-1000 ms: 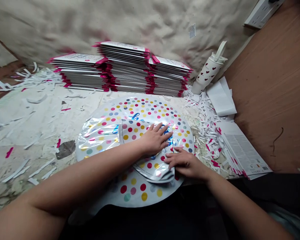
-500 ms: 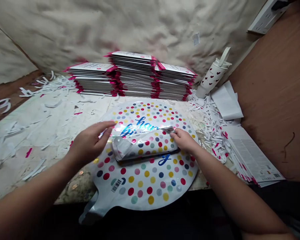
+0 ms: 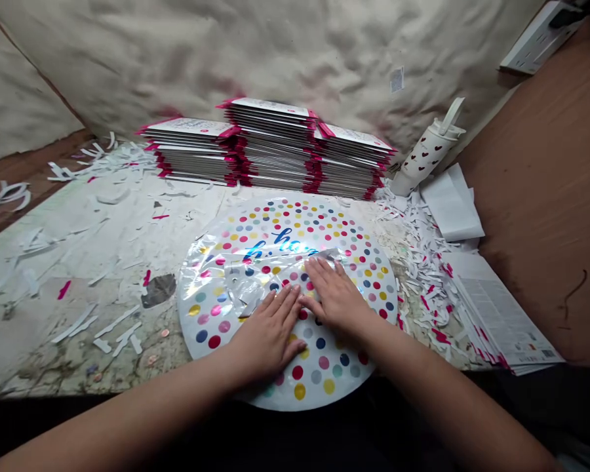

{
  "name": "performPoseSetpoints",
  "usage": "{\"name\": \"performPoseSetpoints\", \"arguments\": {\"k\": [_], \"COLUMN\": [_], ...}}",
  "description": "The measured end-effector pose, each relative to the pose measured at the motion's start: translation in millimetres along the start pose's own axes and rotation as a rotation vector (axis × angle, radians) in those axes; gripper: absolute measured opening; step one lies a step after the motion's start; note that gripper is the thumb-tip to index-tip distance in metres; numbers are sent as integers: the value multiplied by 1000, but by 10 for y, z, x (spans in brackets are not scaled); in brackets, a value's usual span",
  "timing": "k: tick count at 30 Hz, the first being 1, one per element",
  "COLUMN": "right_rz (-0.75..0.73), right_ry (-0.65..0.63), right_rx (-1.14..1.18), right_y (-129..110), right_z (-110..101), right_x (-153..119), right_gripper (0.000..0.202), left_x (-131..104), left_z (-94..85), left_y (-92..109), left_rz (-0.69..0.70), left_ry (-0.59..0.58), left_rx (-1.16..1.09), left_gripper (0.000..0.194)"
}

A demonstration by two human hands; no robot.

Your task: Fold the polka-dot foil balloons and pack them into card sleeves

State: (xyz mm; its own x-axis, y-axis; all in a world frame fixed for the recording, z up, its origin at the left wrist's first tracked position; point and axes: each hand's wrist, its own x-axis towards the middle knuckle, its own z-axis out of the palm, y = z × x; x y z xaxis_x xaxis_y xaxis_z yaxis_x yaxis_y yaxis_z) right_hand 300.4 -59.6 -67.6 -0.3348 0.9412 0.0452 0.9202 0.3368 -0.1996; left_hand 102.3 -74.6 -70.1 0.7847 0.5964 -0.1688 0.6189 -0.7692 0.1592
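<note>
A round white balloon with coloured dots and blue lettering lies flat at the table's front edge. On top of it rests a folded, shiny dotted piece, its left end clear and crinkled. My left hand lies palm down with fingers spread, its fingertips at the lower edge of the folded piece. Beside it, my right hand presses flat on the right part of that piece, fingers stretched out. The two hands nearly touch and hide part of the folded piece and the dots below.
Stacks of pink-edged packets stand at the back. Right of them are a white tumbler with hearts, paper shreds, white sheets and printed sleeves. More paper strips lie on the left.
Both hands have moved inward and now lie flat on the balloon and folded piece. My right hand has let go of the piece's right end. The balloon's tail at the lower left no longer shows.
</note>
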Motion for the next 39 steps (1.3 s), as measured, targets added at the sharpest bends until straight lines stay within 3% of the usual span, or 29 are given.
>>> {"name": "performPoseSetpoints", "arguments": {"k": [2, 4, 5, 9, 13, 17, 18, 20, 22, 24, 25, 28, 31, 33, 35, 37, 39], "right_rz": [126, 256, 229, -157, -193, -480, -475, -264, 26, 105, 41, -339, -561, -509, -309, 0, 271], "right_ry": [-111, -117, -97, 1, 239, 518, 560, 580, 515, 429, 415, 371, 205, 116, 24, -75, -117], "right_rx": [-7, -9, -9, -91, -240, -111, -38, 128, 270, 321, 302, 135, 84, 215, 435, 646, 753], "right_y": [55, 138, 173, 205, 59, -184, -203, -156, -26, 116, 173, 256, 248, 235, 240, 276, 338], "right_z": [29, 1, -25, -102, -136, -135, -108, -19, 81, 148, 160, 120, 33, -19, -60, -80, -81], "right_x": [22, 9, -22, -228, -376, -589, -660, -794, -887, -927, -931, -914, -898, -881, -828, -719, -561], "right_gripper": [68, 74, 75, 58, 28, 27, 37, 63, 86, 92, 90, 73, 47, 34, 26, 16, 18], "left_x": [-5, -7, -9, -15, 34, 106, 110, 101, 89, 92, 100, 122, 84, 31, 3, 46, 175], "left_z": [-11, -6, 0, 7, -58, -138, -142, -120, -73, -29, -14, 4, 9, -7, -64, -167, -287], "left_y": [4, 10, 12, 21, 52, -25, -69, -161, -223, -229, -213, -137, -86, -76, -79, -96, -129], "left_rz": [4, 5, 7, 20, -5, -109, -121, -77, 68, 242, 305, 376, 413, 406, 319, 113, -206], "left_ry": [-4, -1, 3, 19, 54, 105, 123, 189, 242, 184, 128, -1, 9, 64, 123, 120, 21], "left_rx": [-2, -4, -6, -10, 0, 22, -10, -129, -254, -299, -285, -191, -126, -116, -183, -353, -590], "left_gripper": [70, 71, 71, 69, 67, 46, 46, 51, 54, 53, 54, 61, 60, 50, 41, 32, 24]}}
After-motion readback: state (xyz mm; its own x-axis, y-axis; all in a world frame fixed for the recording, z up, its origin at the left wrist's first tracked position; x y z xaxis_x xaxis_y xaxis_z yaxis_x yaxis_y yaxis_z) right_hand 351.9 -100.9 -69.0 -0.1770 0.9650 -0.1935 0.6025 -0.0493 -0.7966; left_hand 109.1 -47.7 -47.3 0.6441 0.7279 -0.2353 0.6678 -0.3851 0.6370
